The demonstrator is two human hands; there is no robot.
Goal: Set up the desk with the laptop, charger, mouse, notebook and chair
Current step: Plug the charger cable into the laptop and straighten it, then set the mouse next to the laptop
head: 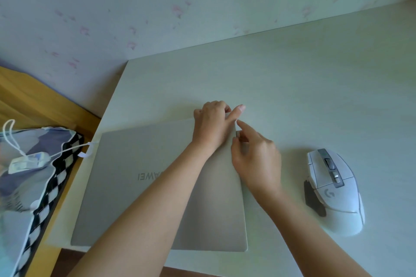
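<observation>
Our left hand (211, 126) curls over the far right corner of the closed matte silver laptop (135, 186); our right hand (254, 155) pinches something small, unclear, at its right edge. Right of the laptop: glossy white mouse (335, 191). Left: patterned drawstring bag (29, 164), contents hidden.

l hand (211, 126) curled, r hand (256, 157) pinching
</observation>
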